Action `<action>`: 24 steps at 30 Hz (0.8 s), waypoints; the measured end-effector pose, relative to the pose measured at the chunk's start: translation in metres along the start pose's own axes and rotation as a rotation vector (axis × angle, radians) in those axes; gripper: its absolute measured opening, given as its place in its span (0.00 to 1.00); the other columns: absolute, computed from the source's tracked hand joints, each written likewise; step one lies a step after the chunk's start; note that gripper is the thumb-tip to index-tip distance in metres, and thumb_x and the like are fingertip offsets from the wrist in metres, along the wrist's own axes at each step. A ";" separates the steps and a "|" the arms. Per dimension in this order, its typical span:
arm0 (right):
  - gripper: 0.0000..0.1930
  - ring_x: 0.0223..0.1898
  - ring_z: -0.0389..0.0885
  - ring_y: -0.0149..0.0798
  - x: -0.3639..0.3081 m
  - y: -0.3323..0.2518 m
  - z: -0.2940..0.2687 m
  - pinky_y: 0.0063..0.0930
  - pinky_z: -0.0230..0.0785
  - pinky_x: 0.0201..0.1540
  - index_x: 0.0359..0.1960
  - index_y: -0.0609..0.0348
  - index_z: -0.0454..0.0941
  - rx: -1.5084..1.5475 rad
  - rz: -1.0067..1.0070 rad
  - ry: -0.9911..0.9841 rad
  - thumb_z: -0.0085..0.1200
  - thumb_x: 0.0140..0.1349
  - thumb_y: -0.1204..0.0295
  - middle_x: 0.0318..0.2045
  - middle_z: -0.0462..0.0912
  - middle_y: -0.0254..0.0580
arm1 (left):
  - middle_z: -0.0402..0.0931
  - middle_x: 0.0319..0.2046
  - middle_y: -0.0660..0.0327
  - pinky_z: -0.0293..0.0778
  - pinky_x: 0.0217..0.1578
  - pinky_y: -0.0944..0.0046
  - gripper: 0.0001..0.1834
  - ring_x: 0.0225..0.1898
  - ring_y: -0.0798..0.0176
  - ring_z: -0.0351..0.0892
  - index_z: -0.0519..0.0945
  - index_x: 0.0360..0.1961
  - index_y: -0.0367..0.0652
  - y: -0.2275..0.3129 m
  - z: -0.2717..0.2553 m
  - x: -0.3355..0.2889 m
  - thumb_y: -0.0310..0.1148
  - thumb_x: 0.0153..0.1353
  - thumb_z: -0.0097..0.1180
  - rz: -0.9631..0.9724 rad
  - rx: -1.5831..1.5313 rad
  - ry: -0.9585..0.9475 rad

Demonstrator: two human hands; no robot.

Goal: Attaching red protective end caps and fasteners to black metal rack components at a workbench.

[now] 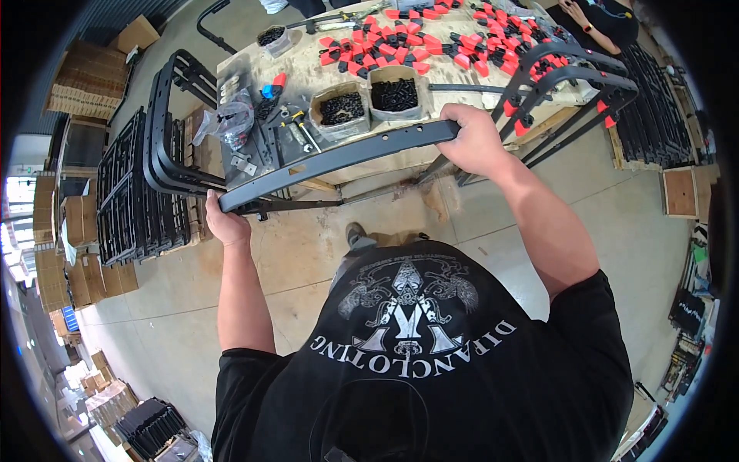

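A long black metal bar (339,158) with holes and a slot along its side spans the space in front of me, at the near edge of the workbench. My left hand (227,221) is closed round its left end. At the other end, higher and farther right, my right hand (476,142) grips the bar with the fingers wrapped over it. Just beyond the bar on the bench stand two tubs of small black parts, a left tub (342,131) and a right tub (396,115). Tools with yellow parts (292,118) lie left of them, near a clear plastic bag (235,123).
Red-and-black plastic pieces (392,42) cover the far bench. Bent black tube frames stand at the left (158,131) and right (570,73) bench ends. Stacked black frames (127,200) and cardboard boxes (85,81) line the left. Another person's hand (573,11) shows at the far right.
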State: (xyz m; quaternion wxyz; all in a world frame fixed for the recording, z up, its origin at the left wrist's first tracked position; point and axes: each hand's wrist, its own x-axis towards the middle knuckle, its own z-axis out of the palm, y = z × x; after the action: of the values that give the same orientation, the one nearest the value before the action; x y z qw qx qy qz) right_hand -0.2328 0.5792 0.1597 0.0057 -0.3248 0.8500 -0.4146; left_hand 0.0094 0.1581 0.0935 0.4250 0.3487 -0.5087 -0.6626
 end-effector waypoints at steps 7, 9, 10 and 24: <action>0.09 0.27 0.75 0.44 0.067 -0.008 0.043 0.34 0.70 0.34 0.30 0.61 0.75 -0.106 0.041 -0.011 0.62 0.48 0.75 0.24 0.76 0.47 | 0.71 0.21 0.67 0.63 0.28 0.66 0.23 0.23 0.69 0.67 0.76 0.26 0.42 -0.010 -0.009 0.072 0.48 0.72 0.49 -0.080 0.164 -0.103; 0.09 0.26 0.72 0.39 0.084 0.006 0.042 0.34 0.68 0.33 0.30 0.60 0.74 -0.038 0.106 -0.019 0.62 0.48 0.77 0.22 0.74 0.44 | 0.71 0.20 0.65 0.63 0.29 0.66 0.23 0.24 0.69 0.67 0.76 0.26 0.41 -0.010 0.017 0.089 0.47 0.73 0.47 -0.112 0.165 -0.156; 0.11 0.30 0.80 0.46 0.093 0.006 0.040 0.37 0.72 0.37 0.34 0.61 0.79 -0.113 0.164 -0.041 0.61 0.47 0.75 0.26 0.80 0.48 | 0.71 0.21 0.65 0.63 0.30 0.66 0.23 0.24 0.69 0.67 0.76 0.26 0.41 -0.014 0.023 0.098 0.47 0.74 0.46 -0.086 0.157 -0.227; 0.32 0.51 0.81 0.48 0.113 0.051 0.085 0.40 0.73 0.55 0.55 0.64 0.72 -0.108 0.245 0.417 0.71 0.48 0.69 0.49 0.79 0.53 | 0.73 0.21 0.65 0.61 0.29 0.69 0.25 0.24 0.71 0.67 0.78 0.26 0.40 -0.016 0.051 0.151 0.47 0.75 0.45 -0.104 0.188 -0.336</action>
State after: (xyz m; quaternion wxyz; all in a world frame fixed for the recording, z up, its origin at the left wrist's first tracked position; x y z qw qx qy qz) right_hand -0.3262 0.4793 0.0973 -0.1370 -0.1266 0.8869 -0.4227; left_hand -0.0995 0.0408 0.0858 0.2650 0.2972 -0.6134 -0.6820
